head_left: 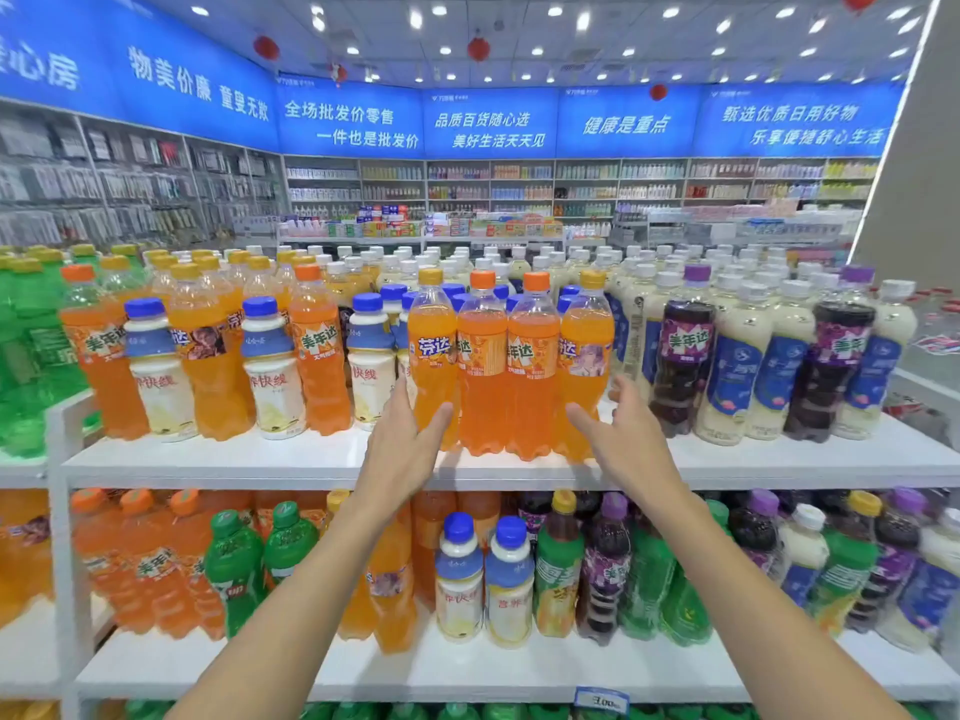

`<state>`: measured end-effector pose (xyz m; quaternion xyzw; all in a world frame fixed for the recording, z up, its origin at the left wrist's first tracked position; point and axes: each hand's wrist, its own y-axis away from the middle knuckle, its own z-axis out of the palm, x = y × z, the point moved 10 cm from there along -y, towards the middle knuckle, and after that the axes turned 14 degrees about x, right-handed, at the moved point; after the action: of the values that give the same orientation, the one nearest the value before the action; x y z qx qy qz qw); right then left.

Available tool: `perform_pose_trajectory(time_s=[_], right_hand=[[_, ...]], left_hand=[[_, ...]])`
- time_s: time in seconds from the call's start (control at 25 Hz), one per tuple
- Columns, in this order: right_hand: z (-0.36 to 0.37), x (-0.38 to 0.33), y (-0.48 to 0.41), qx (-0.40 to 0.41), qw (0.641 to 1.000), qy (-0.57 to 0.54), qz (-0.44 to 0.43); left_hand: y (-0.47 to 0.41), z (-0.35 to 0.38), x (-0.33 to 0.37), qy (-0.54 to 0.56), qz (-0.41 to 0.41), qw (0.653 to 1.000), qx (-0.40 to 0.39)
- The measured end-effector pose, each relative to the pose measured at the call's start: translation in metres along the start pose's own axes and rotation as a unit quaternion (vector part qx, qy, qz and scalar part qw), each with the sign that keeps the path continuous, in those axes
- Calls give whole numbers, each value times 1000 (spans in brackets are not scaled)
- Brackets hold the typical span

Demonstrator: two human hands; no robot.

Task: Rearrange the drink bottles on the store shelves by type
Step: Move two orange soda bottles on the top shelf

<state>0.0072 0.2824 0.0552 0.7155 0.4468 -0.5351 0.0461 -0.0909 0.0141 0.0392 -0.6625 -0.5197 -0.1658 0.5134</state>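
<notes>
Head view: four orange bottles [506,376] are seen standing in a tight row near the front edge of the upper shelf [260,462], bracketed by both hands. The left hand [410,439] is held open, its straight fingers laid against the outer side of the leftmost bottle. The right hand [621,428] is spread wide just beside the rightmost one, though contact there cannot be told. If the row is to be moved as one block, the two middle bottles would be held by side pressure alone and could slip down or tip forward over the shelf edge, should the squeeze be uneven. A white blue-capped bottle [371,366] stands just beyond the left hand, and a dark purple bottle [680,366] just beyond the right hand; either could be knocked over if the hands are swung outward. All four orange bottles are capped (yellow caps on the outer pair, orange on the inner pair) and filled with orange drink almost to the shoulder, so their weight is judged considerable. The white bottle is filled with a pale milky drink, the purple one with dark liquid. Types are still mixed on this shelf and on the lower shelf [467,667] beneath the wrists.
</notes>
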Motion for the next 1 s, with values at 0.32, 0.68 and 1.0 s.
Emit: perform_pose_trajectory(time_s=[0.32, 0.68, 1.0], right_hand=[[29, 20, -23, -35, 993, -116, 15], [42, 32, -26, -54, 974, -216, 41], [18, 39, 25, -19, 958, -273, 92]], left_hand=[[-24, 30, -27, 90, -66, 994, 14], [-15, 23, -15, 149, -47, 986, 52], [53, 4, -4, 254, -109, 959, 58]])
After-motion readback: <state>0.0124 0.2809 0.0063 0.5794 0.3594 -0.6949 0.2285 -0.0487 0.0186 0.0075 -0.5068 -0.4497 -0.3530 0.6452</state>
